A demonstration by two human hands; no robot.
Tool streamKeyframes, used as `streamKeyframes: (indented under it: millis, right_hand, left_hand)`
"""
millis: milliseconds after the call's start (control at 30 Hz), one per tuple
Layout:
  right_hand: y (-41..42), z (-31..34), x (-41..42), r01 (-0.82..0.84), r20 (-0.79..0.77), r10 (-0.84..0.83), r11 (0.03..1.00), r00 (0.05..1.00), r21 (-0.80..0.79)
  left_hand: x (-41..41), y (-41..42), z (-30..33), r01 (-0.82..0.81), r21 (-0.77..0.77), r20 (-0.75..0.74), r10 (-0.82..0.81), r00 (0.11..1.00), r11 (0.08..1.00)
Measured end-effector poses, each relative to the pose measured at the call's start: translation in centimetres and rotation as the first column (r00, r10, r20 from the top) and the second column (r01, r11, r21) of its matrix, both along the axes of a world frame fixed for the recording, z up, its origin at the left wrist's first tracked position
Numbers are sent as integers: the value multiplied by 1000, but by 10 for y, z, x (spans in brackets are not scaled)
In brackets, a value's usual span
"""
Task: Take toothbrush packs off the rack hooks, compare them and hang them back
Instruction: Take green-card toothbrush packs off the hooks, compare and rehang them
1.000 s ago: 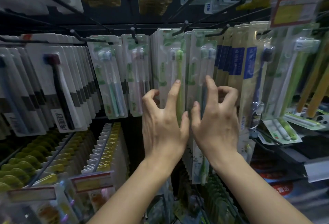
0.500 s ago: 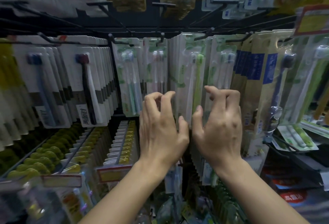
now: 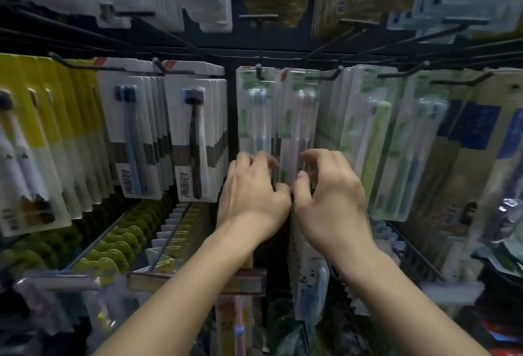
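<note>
Mid-frame on black wire hooks (image 3: 259,71): clear plastic blister packs, two slim toothbrushes each. Left hand (image 3: 252,194) curled against the blue-brush pack (image 3: 256,112), right hand (image 3: 328,194) against the pink-brush pack (image 3: 301,118); actual grip impossible to tell.

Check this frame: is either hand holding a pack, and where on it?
Both hands have curled fingers at the lower ends of the hanging clear packs, but blur hides whether they grip.
</note>
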State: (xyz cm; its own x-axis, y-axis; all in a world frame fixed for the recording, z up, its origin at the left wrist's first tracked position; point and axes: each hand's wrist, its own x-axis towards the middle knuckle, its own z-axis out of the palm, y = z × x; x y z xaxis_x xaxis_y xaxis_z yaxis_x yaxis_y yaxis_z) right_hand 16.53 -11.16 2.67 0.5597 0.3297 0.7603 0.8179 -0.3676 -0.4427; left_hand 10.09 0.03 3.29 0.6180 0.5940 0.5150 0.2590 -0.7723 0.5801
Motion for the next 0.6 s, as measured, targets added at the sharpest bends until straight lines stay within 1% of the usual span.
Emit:
streamKeyframes:
  millis: [133,200,333,600]
  right_hand:
    - [14,7,0,4,-168,-20,995,986,-100]
    - [21,8,2,-3,-211,-22,993,977,-119]
    - [28,6,8,-57,-298,11,987,954,-148]
    - [36,-5,22,-97,-375,7,971,927,-219]
  left_hand:
    - [1,13,6,12,-44,-52,-14,999,999]
    - [3,18,5,37,-70,-67,-42,997,997]
    - [8,26,1,98,-102,-37,-103,994,990]
    - [17,31,-6,78,-104,-27,-81,996,992]
